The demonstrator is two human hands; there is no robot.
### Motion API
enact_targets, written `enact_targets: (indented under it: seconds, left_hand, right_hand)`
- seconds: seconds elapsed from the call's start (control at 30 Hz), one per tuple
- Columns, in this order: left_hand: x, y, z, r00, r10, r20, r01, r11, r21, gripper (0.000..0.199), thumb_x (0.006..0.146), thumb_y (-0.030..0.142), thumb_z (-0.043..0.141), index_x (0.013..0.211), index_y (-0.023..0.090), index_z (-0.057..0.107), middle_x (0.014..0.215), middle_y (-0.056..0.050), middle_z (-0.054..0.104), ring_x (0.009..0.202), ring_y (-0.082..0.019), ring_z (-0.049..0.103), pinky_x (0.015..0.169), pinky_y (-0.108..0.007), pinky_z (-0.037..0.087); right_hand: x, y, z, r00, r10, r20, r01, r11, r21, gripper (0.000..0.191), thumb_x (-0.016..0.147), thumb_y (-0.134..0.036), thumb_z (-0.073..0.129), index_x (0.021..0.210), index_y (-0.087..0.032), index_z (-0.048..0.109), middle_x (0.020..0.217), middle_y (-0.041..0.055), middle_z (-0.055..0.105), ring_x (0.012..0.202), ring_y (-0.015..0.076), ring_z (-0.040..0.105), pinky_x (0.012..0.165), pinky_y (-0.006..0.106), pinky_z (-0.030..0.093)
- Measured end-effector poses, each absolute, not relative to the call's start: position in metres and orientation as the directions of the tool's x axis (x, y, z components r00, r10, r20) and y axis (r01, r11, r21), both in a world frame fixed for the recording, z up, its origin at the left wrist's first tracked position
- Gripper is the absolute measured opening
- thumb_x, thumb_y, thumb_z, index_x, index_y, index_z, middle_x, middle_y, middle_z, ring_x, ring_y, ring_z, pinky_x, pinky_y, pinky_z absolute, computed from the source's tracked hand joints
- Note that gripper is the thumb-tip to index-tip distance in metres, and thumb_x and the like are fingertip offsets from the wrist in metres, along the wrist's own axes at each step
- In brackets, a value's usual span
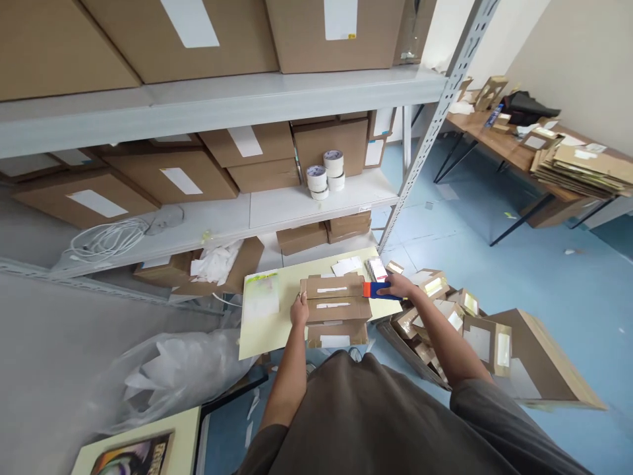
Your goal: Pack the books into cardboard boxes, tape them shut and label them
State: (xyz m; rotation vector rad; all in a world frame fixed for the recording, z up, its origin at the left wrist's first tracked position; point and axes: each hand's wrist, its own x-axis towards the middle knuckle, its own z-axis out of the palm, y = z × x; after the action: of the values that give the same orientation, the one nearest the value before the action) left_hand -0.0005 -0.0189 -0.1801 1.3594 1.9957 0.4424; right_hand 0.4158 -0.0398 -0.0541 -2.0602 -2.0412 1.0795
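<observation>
Left hand [299, 309]: braced against brown cardboard box [341, 315], seemingly for steadiness; finger closure cannot be told.
Right hand [398, 287]: blue-and-orange block-shaped tool [376, 289] clasped between fingers.
Box: supported across front edge of pale-yellow tabletop [270, 334].

Soft light brightens the blue floor [440, 231], and wide-angle distortion stretches the edges.

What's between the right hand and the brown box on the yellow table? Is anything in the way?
Only the blue-and-orange tool that the right hand holds; its orange end is at the right side of the brown box. Nothing else visible stands between them.
</observation>
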Motion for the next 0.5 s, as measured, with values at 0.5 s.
enact_targets:
  seconds: [0.5]
  left_hand:
    - [-0.004, -0.011, -0.185, -0.196, 0.928, -0.316, 0.766, 0.346, 0.542, 0.055, 0.109, 0.049, 0.032, 0.133, 0.016, 0.069, 0.132, -0.02, 0.073, 0.123, -0.036, 0.068, 0.102, -0.042, 0.051]
  right_hand:
    - [0.424, -0.06, -0.096, 0.182, 0.816, -0.548, 0.912, -0.348, -0.215, 0.05, 0.077, -0.058, 0.081, 0.095, -0.012, 0.078, 0.098, 0.0208, 0.078, 0.095, 0.0331, 0.073, 0.077, 0.037, 0.053]
